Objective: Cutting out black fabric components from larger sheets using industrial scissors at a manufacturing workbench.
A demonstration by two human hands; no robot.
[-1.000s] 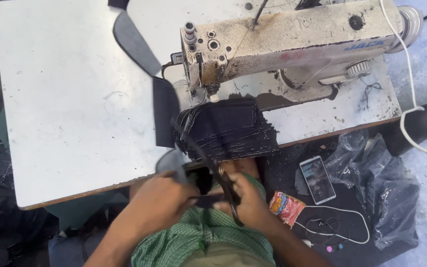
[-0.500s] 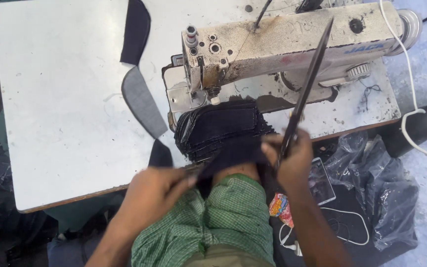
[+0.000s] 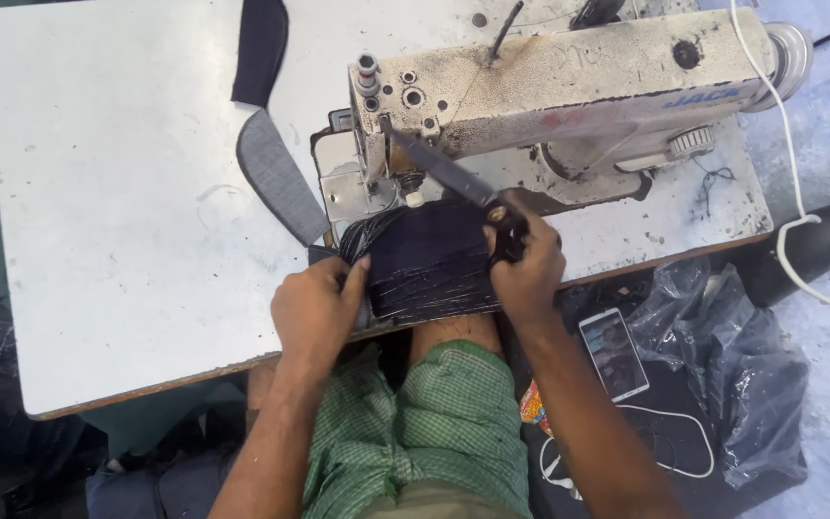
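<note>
A worn white sewing machine [image 3: 569, 91] stands on a white table [image 3: 117, 211]. In front of its needle lies a stack of dark fabric pieces [image 3: 429, 264] with loose threads across it. My left hand [image 3: 314, 308] grips the stack's left edge. My right hand [image 3: 527, 264] rests at the stack's right edge and holds long black scissors [image 3: 444, 173], blades pointing up-left toward the needle area.
A grey curved fabric piece [image 3: 276, 183] and a dark one [image 3: 259, 48] lie on the table left of the machine. Below the table's right edge sit a phone [image 3: 614, 353], a black plastic bag [image 3: 732, 375] and a white cable [image 3: 799, 231]. Green checked cloth [image 3: 434, 423] covers my lap.
My right hand swung the scissors from pointing up-right down to the stack, blades now aimed up-left. My left hand moved up onto the stack's left edge.
</note>
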